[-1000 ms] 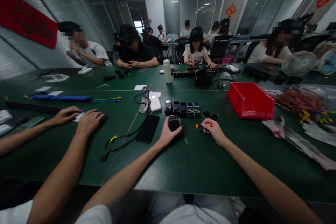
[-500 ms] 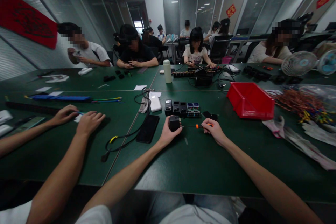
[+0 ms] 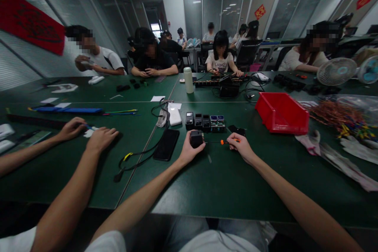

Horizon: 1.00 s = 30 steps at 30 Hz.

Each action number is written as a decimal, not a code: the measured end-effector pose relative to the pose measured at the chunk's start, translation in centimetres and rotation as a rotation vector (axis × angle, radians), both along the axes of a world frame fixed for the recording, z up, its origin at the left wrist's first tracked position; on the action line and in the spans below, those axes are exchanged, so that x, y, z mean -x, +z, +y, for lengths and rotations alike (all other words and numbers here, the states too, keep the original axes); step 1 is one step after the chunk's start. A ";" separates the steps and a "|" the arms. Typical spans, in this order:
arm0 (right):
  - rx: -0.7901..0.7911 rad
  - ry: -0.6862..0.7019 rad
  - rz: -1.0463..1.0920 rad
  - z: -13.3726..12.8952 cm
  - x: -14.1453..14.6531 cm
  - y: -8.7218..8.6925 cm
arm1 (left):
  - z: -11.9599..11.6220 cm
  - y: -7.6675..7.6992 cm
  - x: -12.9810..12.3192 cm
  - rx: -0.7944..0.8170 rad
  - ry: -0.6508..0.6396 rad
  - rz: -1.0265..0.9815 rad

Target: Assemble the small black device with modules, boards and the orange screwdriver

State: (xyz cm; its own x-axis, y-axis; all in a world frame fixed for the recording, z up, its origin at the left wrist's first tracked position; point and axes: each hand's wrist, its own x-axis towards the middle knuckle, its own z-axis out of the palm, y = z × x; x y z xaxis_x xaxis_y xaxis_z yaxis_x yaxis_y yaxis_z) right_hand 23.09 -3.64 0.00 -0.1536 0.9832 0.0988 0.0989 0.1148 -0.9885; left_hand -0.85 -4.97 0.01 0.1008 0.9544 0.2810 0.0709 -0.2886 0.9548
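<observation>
My left hand (image 3: 189, 149) is wrapped round a small black box-shaped device (image 3: 196, 138), its brassy end turned to the right. In my right hand (image 3: 241, 145) is a screwdriver (image 3: 224, 141) with an orange and dark handle. Its thin shaft points left at the device's right side; whether the tip touches a screw is too small to tell. Just behind the held device stands a row of similar black modules (image 3: 198, 121), and two at the row's right end show blue tops and bare innards (image 3: 217, 123). Flat black pieces (image 3: 237, 130) lie behind my right hand.
A black phone (image 3: 166, 145), a cable (image 3: 138, 153) and a white power bank (image 3: 175, 115) lie to the left. Further left are a co-worker's hands (image 3: 102, 138). A red bin (image 3: 282, 116), gloves (image 3: 339, 161) and copper wires (image 3: 333, 112) lie right. A pale bottle (image 3: 188, 80) stands behind.
My hands, the device and the screwdriver stay almost in place. The co-worker's hands on the left have shifted slightly over a small white piece.
</observation>
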 end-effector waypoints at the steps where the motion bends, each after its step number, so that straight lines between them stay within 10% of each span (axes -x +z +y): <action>1: -0.001 0.002 -0.005 0.0 0.0 0.0 | 0.0 0.0 0.0 0.000 -0.003 0.001; 30: 0.044 -0.001 0.118 0.3 -0.2 -0.7 | 0.2 0.1 0.2 0.027 0.030 0.031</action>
State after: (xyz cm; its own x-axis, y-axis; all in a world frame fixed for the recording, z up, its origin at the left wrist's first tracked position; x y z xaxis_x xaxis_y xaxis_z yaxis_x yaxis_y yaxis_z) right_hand 23.29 -3.38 -0.71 -0.1424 0.9871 0.0729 -0.0187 0.0709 -0.9973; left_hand -1.08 -4.75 0.10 0.0800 0.9644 0.2522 0.1088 -0.2599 0.9595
